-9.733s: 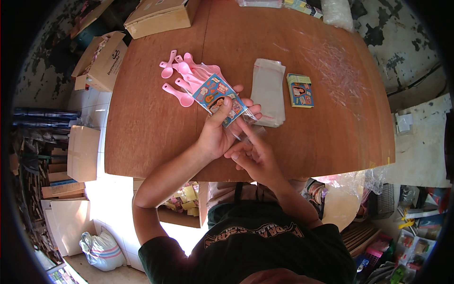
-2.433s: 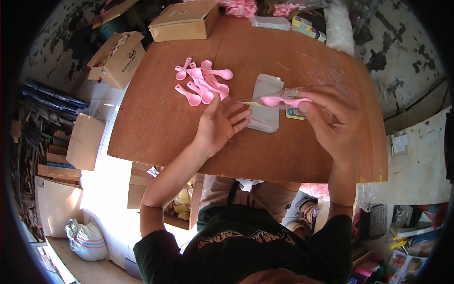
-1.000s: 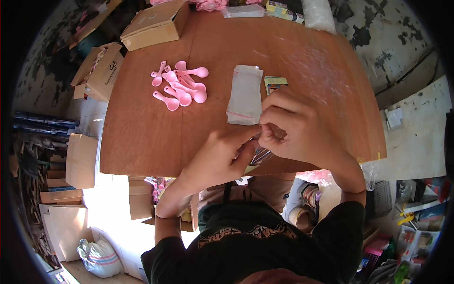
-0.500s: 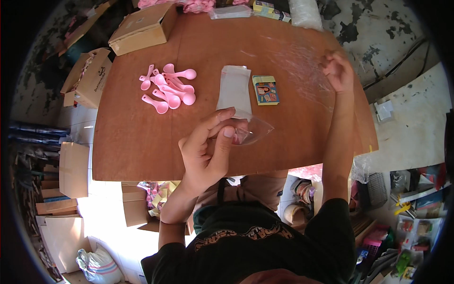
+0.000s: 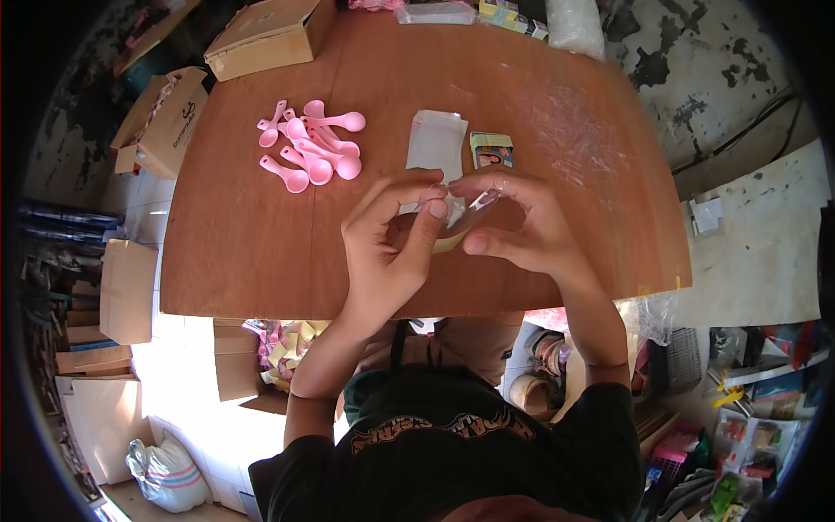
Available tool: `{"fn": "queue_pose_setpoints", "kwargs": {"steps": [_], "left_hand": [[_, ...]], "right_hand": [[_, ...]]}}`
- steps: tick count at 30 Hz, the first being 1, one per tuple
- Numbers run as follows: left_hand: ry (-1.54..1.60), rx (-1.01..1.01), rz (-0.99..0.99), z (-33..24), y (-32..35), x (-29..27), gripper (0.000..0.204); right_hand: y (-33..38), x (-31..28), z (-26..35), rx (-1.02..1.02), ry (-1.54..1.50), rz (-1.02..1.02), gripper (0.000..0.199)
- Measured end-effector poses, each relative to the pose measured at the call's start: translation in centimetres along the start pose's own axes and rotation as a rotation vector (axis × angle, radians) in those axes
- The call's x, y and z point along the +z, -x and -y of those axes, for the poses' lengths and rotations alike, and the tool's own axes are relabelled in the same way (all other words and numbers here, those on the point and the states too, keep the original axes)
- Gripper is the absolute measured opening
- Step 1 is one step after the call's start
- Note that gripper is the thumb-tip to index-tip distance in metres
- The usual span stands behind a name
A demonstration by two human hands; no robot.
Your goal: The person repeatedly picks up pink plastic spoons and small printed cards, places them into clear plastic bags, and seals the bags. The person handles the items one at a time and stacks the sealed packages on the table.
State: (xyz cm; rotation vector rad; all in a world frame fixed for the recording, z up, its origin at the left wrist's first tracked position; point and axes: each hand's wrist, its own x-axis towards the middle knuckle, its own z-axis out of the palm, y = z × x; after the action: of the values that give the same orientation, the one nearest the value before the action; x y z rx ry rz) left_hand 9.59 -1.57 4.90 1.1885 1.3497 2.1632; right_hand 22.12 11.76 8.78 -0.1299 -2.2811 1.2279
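Observation:
My left hand (image 5: 391, 248) and my right hand (image 5: 522, 230) meet over the near edge of a brown wooden table (image 5: 226, 244). Both pinch a small clear plastic bag (image 5: 461, 222) between thumbs and fingers. Just behind the hands lies a stack of clear bags (image 5: 437, 143). Beside it is a small colourful printed card (image 5: 492, 150). Several pink plastic spoons (image 5: 309, 148) lie in a loose pile at the left of the table.
Open cardboard boxes stand at the table's far left corner (image 5: 265, 35) and off its left side (image 5: 165, 122). Packets and a white bag (image 5: 574, 22) sit at the far edge. Boxes and clutter cover the floor around.
Half a second ago my right hand reached to the table's far right while my left held the bag alone. It has come back and now both hands grip the clear bag.

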Motion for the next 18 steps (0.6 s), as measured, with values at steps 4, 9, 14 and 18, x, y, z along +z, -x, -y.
{"fn": "queue_pose_setpoints", "kwargs": {"steps": [4, 9, 14, 18], "left_hand": [[-0.011, 0.116, 0.066, 0.0, -0.7, -1.1, 0.026], [0.062, 0.081, 0.171, -0.1, -1.3, -2.4, 0.058], [-0.032, -0.068, 0.295, 0.1, -1.2, -1.6, 0.05], [0.026, -0.146, 0.264, 1.5, -0.9, -1.9, 0.043]], "right_hand": [[-1.4, 1.3, 1.2, 0.06, -0.031, -0.089, 0.016], [-1.8, 0.3, 0.8, -0.19, 0.1, -0.144, 0.009], [-2.1, 1.2, 0.7, -0.108, -0.045, -0.1, 0.008], [-1.3, 1.5, -0.3, 0.075, -0.219, -0.103, 0.012]]}}
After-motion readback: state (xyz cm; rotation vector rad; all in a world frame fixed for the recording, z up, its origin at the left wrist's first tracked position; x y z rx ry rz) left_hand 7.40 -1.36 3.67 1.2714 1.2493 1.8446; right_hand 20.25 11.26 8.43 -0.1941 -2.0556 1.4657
